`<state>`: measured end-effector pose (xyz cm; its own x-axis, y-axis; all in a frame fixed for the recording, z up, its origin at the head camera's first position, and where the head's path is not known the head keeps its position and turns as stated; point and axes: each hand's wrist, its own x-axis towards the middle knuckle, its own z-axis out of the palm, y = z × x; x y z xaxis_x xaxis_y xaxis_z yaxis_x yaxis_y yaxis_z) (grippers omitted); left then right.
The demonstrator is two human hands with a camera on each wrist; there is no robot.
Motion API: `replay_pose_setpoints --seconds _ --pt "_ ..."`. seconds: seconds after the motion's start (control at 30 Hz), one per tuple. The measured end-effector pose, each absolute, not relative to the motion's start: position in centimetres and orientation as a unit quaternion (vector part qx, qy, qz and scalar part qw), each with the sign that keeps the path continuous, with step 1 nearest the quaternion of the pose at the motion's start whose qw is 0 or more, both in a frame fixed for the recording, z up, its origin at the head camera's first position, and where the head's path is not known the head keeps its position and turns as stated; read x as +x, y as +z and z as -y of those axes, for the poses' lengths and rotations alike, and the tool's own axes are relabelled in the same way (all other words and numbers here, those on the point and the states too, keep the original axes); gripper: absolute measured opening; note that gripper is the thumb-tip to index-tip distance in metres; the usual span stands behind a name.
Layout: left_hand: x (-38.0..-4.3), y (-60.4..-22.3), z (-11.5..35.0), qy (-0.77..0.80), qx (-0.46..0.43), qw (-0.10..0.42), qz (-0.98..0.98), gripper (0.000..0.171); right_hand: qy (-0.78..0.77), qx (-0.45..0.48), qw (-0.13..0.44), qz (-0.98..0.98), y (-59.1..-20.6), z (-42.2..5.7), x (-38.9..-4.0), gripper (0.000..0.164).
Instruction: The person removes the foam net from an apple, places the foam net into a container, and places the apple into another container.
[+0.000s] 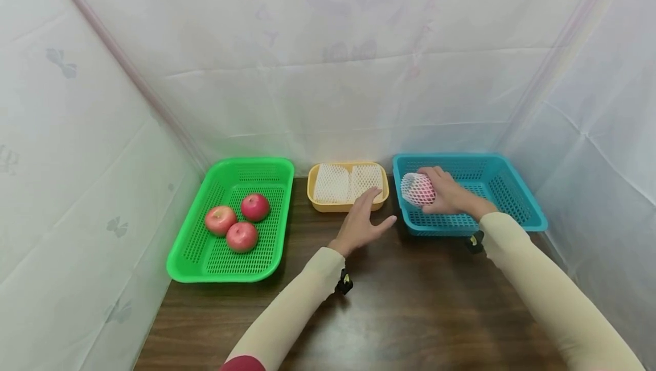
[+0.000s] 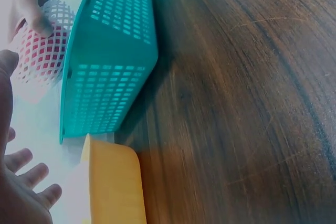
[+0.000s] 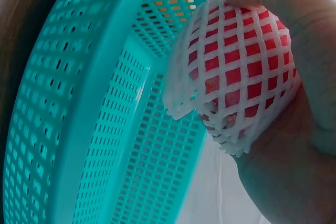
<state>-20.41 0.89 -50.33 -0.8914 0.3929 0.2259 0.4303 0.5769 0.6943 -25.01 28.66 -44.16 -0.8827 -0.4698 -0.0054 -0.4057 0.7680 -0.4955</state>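
Observation:
My right hand [image 1: 447,193] grips a red apple [image 3: 247,72] wrapped in a white foam net sleeve [image 1: 412,189], held over the left part of the blue basket [image 1: 512,189]. In the right wrist view the thumb and palm curve round the netted apple. My left hand [image 1: 360,223] holds nothing. Its fingers are spread in front of the small yellow basket [image 1: 328,207], with the fingertips overlapping its right side in the head view. Inside the yellow basket lie two stacks of white foam nets [image 1: 332,183].
At the left a green basket [image 1: 277,246] holds three bare red apples [image 1: 242,237]. All the baskets stand on a dark brown wooden table [image 1: 400,314]. Pale cloth walls [image 1: 328,98] enclose the table at the back and both sides.

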Motion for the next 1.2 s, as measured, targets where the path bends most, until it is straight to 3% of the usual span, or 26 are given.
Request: replay_pose_setpoints --seconds 1.2 --pt "-20.0 -50.2 4.6 -0.432 -0.183 0.110 0.876 0.075 -0.254 -0.306 0.036 -0.917 -43.1 -21.8 -24.8 0.095"
